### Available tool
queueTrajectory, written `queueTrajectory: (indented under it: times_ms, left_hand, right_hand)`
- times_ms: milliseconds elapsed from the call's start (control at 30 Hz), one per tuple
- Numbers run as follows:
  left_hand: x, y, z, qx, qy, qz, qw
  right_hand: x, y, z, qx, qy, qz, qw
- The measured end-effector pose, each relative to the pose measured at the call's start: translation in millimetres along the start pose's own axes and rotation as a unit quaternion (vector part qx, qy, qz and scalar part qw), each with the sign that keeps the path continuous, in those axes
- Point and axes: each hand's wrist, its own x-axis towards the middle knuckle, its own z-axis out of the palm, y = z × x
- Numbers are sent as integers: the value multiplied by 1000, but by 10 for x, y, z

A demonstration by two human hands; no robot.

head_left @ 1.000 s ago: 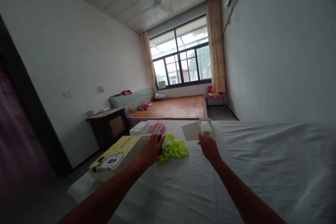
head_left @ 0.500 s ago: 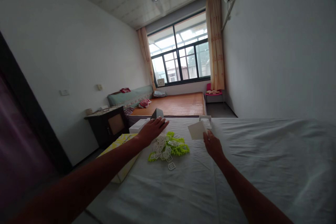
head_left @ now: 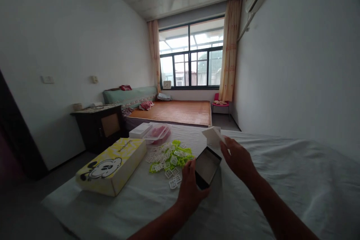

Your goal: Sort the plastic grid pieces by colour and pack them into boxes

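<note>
My left hand (head_left: 190,191) is closed on a small dark open box (head_left: 206,167), held tilted above the white sheet. My right hand (head_left: 238,157) is just to its right, fingers curled at the edge of a white box piece (head_left: 212,135) at its fingertips. A heap of green and white plastic frame pieces (head_left: 168,157) lies on the bed (head_left: 253,202) left of my hands.
A yellow cartoon-mouse box (head_left: 112,165) lies at the bed's left edge. Behind the heap sit a white box (head_left: 140,130) and a clear container with red inside (head_left: 156,133). A dark cabinet (head_left: 98,125) stands by the left wall; a second bed (head_left: 174,111) is beyond.
My left hand has come back from the far side of the heap and now holds the dark box close in front. More white pieces lie spread on the sheet. The view has swung left.
</note>
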Motion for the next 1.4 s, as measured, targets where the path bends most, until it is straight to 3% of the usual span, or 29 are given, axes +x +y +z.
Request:
queueTrajectory:
  times_ms: [133, 267, 400, 533, 667, 933, 1133, 1267, 1400]
  left_hand:
    - [28, -64, -20, -47, -92, -13, 995]
    - [77, -190, -105, -65, -137, 9, 988]
    - [117, -303, -108, -68, -164, 16, 984]
    - [166, -381, -135, -74, -176, 10, 982]
    - [181, -432, -183, -76, -183, 44, 979]
    - [117, -451, -266, -74, -149, 107, 980]
    - [167, -475, -354, -52, -103, 122, 986]
    - [207, -596, -329, -47, -46, 109, 992]
    - [203, -677, -309, -51, -52, 100, 992]
  right_hand:
    - [-426, -166, -9, -101, -76, -105, 986]
    - [-770, -211, 219, -145, -84, -176, 970]
    - [-924, -240, 475, -145, -82, -216, 962]
    - [-1008, -225, 571, -136, -111, -214, 961]
    - [-1063, -139, 609, -116, -166, -168, 965]
    - [-1105, 145, 779, 22, -177, -153, 972]
    - [-880, 138, 933, 98, -201, -127, 966]
    - [-467, 172, 1297, 124, -198, -108, 966]
    - [-41, 284, 1733, 107, -193, -103, 970]
